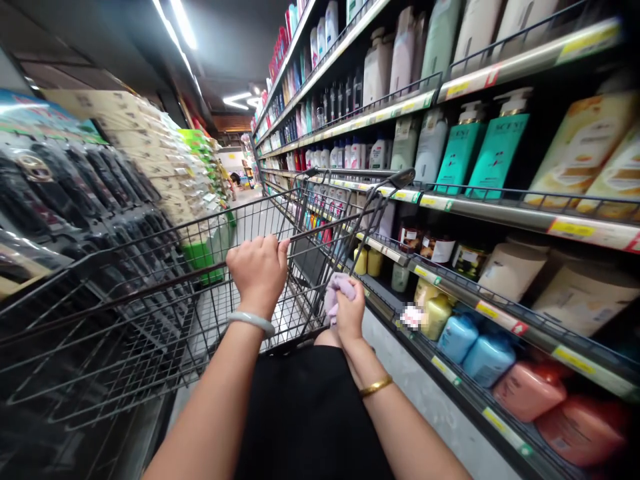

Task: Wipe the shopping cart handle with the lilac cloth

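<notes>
My left hand (257, 270), with a pale bangle at the wrist, is wrapped over the dark rim bar of a wire shopping cart (210, 223). In my right hand (351, 310), beside the cart's right end, is a bunched lilac cloth (330, 297). A gold bracelet (376, 386) circles that wrist. The cart's wire basket spreads ahead and to the left, and the floor shows through its mesh. Its dark handle (403, 177) sticks out to the right, close to the shelf.
Shelves (430, 200) along the right carry rows of bottles, among them teal pump bottles (500, 150) and blue bottles (487, 360) lower down. Packaged dark goods (75, 173) hang at the left, before stacked cartons (145, 147). The aisle floor (253, 213) runs on ahead.
</notes>
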`<action>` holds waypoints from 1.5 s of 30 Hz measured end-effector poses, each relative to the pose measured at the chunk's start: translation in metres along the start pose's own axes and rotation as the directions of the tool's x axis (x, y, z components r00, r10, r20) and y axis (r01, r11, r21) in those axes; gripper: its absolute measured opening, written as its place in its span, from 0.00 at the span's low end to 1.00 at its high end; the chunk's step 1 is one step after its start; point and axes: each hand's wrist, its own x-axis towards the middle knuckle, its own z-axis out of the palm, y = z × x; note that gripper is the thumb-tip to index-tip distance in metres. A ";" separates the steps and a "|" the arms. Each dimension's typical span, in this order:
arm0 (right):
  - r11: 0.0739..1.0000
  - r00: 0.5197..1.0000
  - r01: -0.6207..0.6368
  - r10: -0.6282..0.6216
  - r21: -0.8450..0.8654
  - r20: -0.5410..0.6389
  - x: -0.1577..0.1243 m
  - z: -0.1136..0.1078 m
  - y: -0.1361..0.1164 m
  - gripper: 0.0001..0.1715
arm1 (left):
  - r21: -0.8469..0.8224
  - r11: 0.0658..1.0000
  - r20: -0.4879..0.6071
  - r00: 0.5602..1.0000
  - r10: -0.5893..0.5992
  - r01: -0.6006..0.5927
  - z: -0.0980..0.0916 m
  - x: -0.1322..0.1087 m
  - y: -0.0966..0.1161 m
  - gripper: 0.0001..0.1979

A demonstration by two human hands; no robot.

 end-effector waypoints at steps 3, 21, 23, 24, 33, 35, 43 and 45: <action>0.998 0.992 0.051 -0.046 0.039 -0.119 0.056 0.004 -0.050 0.10 | 0.019 1.000 -0.012 1.000 0.006 -0.006 0.000 -0.001 -0.002 0.26; 0.962 0.923 0.270 -0.271 -0.040 -0.275 0.096 0.034 -0.076 0.12 | 0.093 0.996 -0.024 1.000 0.012 -0.010 0.002 0.001 -0.003 0.24; 0.949 0.934 0.305 -0.314 -0.075 -0.170 0.087 0.038 -0.075 0.17 | 0.088 0.996 -0.023 1.000 0.009 -0.007 0.004 0.002 -0.003 0.24; 0.940 0.935 0.325 -0.335 -0.098 -0.113 0.078 0.041 -0.075 0.20 | 0.088 0.996 -0.027 1.000 0.009 -0.006 0.005 0.002 -0.003 0.23; 0.929 0.929 0.363 -0.355 -0.066 0.105 0.066 0.034 -0.078 0.17 | 0.123 0.992 -0.052 0.998 0.025 -0.018 0.014 0.005 -0.009 0.23; 0.936 0.931 0.350 -0.341 -0.048 0.131 0.073 0.029 -0.079 0.18 | 0.116 0.993 -0.045 0.999 0.024 -0.019 0.013 0.005 -0.008 0.23; 0.908 0.916 0.392 -0.370 -0.150 0.154 0.034 0.059 -0.098 0.33 | 0.123 0.992 -0.010 1.000 -0.008 0.010 0.011 0.008 0.002 0.22; 0.897 0.892 0.435 -0.418 -0.079 0.170 0.033 0.061 -0.093 0.33 | 0.132 0.991 0.002 1.000 0.002 -0.002 0.011 0.008 0.002 0.22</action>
